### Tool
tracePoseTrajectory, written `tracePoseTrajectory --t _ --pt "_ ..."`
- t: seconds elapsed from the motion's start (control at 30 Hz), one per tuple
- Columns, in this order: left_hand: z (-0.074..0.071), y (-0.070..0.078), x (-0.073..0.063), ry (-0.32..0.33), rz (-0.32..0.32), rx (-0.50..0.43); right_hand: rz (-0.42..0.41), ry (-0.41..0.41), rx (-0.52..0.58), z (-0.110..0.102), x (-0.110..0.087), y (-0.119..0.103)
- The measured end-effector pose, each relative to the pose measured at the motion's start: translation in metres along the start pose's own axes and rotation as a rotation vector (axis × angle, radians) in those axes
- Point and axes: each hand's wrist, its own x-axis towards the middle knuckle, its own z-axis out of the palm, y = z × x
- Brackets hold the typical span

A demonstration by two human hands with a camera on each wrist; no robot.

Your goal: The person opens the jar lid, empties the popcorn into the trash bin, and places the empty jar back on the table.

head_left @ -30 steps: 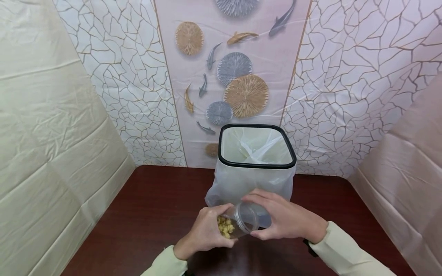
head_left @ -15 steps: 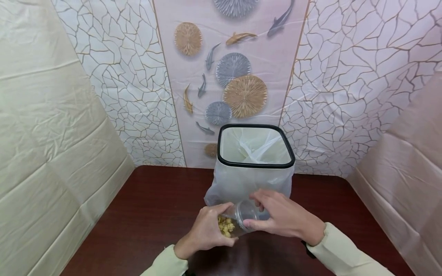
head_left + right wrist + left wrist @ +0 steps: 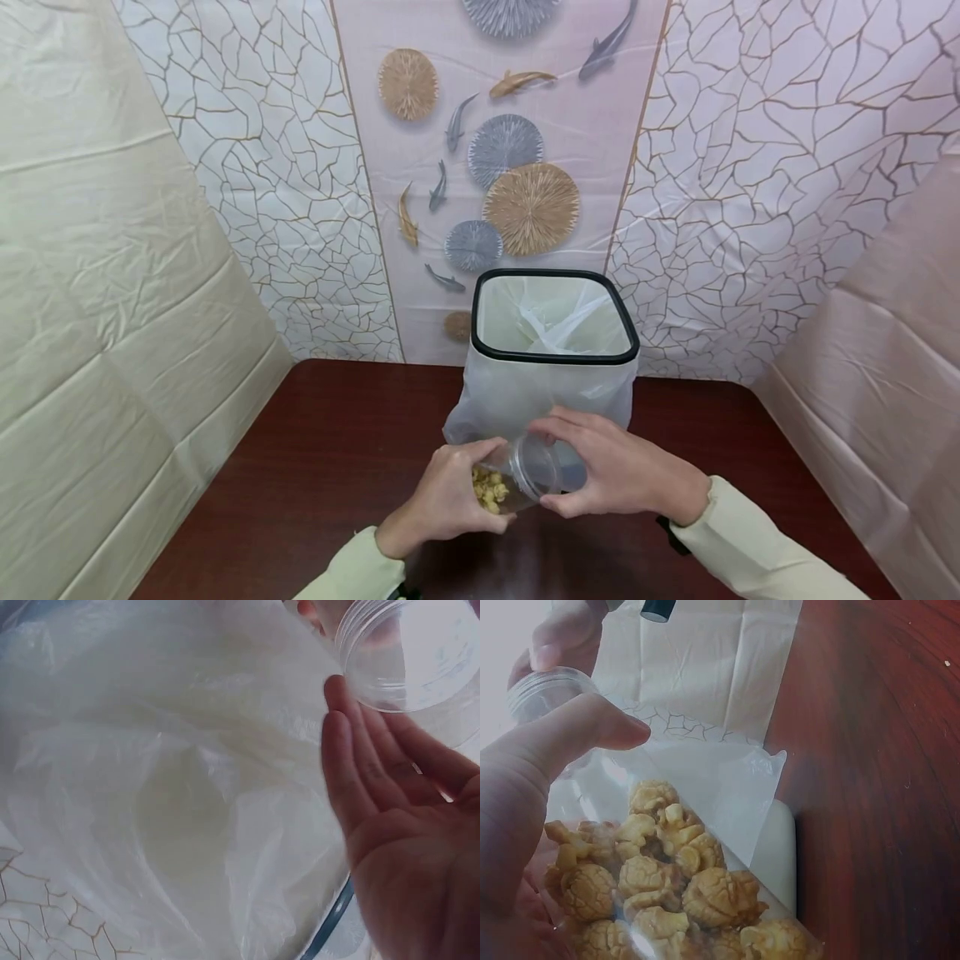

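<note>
Yellow-brown popcorn (image 3: 490,490), black bin rim (image 3: 555,359)

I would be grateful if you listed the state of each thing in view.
Jar: tilted sideways; whether lidded, I cannot tell.
Popcorn: inside the jar, only partly filling it.
Bin: upright, open at the top.
Liner: lining the bin, hanging outside.
Left hand: grip closed round the jar.
Right hand: grip curved round the jar's ridged end.

Fish-print backdrop (image 3: 525,196) — dark-red table (image 3: 337,467)
</note>
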Motion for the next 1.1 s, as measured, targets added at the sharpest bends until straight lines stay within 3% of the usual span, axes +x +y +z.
tracePoseTrajectory --t 0.23,0.4,0.63,0.87,1.1 --pt "-0.003 0.001 -0.001 -0.017 -0.065 -0.065 -0.115 0.058 -0.048 -0.008 -0.003 0.002" --pt "-0.009 -0.003 -0.006 0.009 -0.088 -0.026 -0.057 0.081 -0.133 -0.014 -0.013 0.004" --pt "-0.022 -0.017 -0.017 0.047 -0.111 -0.014 0.036 0.045 -0.190 -0.015 -0.037 0.020" --pt "-0.035 -0.029 -0.029 0.083 -0.160 0.012 0.028 0.026 -0.202 0.003 -0.068 0.043" --pt "-0.040 -0.039 -0.037 0.098 -0.194 0.058 0.143 -0.157 -0.119 0.039 -0.097 0.062"
